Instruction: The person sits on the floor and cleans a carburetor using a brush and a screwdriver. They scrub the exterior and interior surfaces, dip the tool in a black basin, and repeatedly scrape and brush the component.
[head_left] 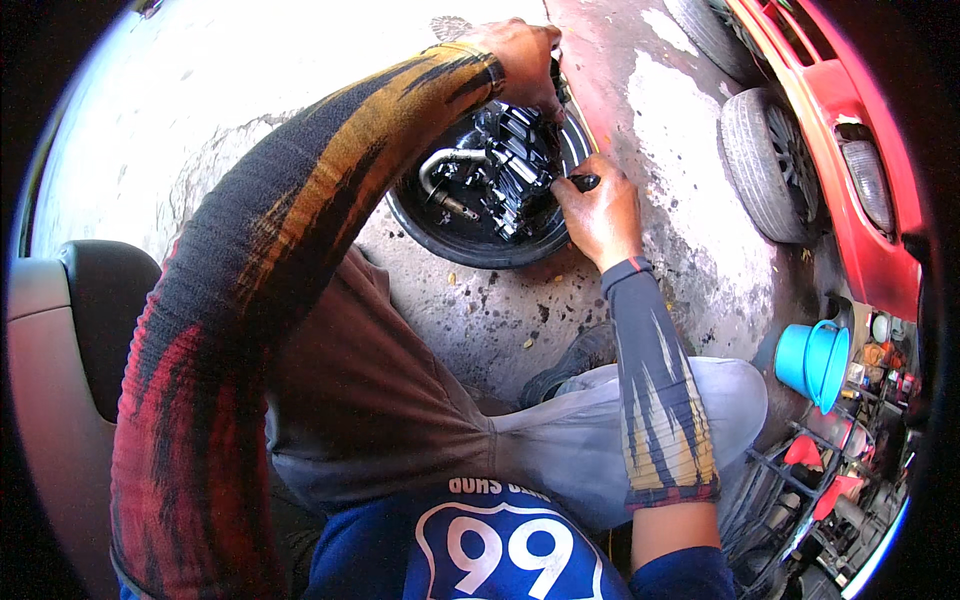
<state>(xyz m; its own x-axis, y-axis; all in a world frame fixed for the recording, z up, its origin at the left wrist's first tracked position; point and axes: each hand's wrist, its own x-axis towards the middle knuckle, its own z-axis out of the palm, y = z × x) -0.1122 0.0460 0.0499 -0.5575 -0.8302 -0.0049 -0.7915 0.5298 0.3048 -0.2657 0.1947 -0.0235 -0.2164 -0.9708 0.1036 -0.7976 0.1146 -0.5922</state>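
A black round basin [470, 257] stands on the floor before me, holding a dark, wet-looking metal engine part [515, 165] with a bent silver pipe [430, 172] beside it. My left hand [520, 62] reaches over the basin's far side, fingers curled down around something dark that they mostly hide. At the basin's right rim, my right hand [606, 212] pinches a small black piece [585, 182] between thumb and fingers; its kind cannot be made out. Both forearms wear patterned sleeves.
To the right lie loose car wheels [772, 165] beside a red car bumper [890, 240]. A turquoise bucket [800, 360] sits near cluttered tools and parts [840, 470]. Dark spots stain the concrete floor [470, 330]. A grey and black seat-like object [60, 330] is at left.
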